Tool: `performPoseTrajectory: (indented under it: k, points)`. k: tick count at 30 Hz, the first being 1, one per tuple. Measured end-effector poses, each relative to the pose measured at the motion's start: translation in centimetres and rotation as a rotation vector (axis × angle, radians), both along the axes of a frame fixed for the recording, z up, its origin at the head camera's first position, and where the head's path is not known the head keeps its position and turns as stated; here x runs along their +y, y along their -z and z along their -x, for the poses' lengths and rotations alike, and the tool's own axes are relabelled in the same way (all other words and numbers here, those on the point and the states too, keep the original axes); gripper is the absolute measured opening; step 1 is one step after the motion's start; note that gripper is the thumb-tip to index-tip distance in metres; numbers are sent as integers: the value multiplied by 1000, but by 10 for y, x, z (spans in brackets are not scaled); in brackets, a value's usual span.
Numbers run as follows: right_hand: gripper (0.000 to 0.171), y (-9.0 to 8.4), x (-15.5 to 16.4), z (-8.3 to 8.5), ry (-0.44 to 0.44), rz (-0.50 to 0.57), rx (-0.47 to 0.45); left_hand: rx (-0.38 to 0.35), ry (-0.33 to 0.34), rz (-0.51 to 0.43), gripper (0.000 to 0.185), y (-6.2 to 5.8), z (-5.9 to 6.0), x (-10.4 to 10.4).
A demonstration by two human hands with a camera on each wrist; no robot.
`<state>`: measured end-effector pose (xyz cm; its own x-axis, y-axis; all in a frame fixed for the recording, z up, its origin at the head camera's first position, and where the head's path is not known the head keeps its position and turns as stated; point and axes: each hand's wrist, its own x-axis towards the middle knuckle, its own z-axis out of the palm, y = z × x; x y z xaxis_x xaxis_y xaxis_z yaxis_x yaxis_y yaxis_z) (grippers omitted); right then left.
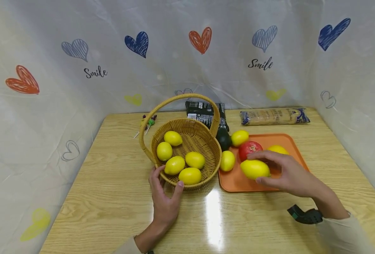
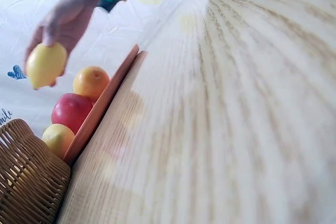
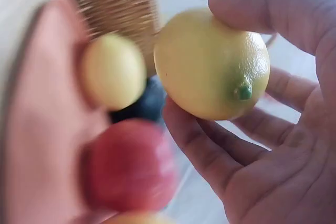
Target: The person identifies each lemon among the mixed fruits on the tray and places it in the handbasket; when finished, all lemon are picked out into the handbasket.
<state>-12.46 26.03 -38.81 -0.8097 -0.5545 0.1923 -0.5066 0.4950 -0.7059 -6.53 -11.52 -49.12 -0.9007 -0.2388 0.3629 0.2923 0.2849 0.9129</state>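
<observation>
Your right grip (image 1: 290, 174) is grasping one lemon (image 1: 254, 169), thumb one side, fingers the other, held in the air above the orange tray (image 1: 233, 185). Skin glossy, deep yellow; oval body, a green stub at the end facing the right wrist camera, a blunt tip at the other. Your left grip (image 1: 165, 204) cups the near side of the basket (image 1: 218, 155), fingers bent at the rim. Basket is round, of tight brown weave, its hooped handle (image 1: 182, 95) upright. Five lemons (image 1: 174, 165) inside, bunched to the left and near side; bare weave open to you at far right. Tray: smooth, low lip, rounded corners, left edge close by the basket. On it, a round red fruit (image 1: 250, 150) and an orange fruit (image 1: 277, 149) partly behind your fingers. Two more lemons (image 1: 228, 161) sit between red fruit and basket, a dark fruit (image 1: 223, 139) near them. Pale wood grain of the desk (image 1: 111, 197) runs open left of the basket and along the near side.
</observation>
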Motion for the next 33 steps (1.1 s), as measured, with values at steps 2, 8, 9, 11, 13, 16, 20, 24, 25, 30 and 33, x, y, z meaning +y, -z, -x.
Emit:
performPoseTrajectory:
  k: [2, 8, 9, 11, 13, 16, 20, 24, 25, 30, 33]
  points:
    - [59, -12, -7, 8, -56, 25, 27, 4, -1, 3, 70, 0, 0, 0]
    - [56, -34, -36, 29, -159, -16, 55, 8, 5, -5, 70, 1, 0, 0]
    - [54, -35, -42, 32, -172, -24, 47, 8, 6, -6, 70, 1, 0, 0]
    - [49, -35, -53, 39, -199, -39, 18, 11, 8, -6, 70, 1, 0, 0]
    - [46, -34, -66, 44, -222, -60, 0, 10, 8, -5, 70, 1, 0, 0]
    - [42, -31, -84, 51, -255, -95, -2, 7, 7, -5, 70, 0, 0, -1]
    - [42, -27, -108, 57, -305, -173, 45, 2, 7, -8, 71, -1, 0, 0]
    - [42, -24, -130, 59, -339, -270, 99, -2, 1, -6, 72, -1, 1, 0]
    - [41, -23, -134, 58, -341, -289, 102, -1, -2, -5, 72, -1, 1, 0]
    - [37, -13, -152, 53, -347, -294, 69, 3, -13, 2, 71, 0, 1, 0]
    - [34, -10, -155, 51, -357, -226, -10, -1, -14, 4, 71, 0, 1, -1]
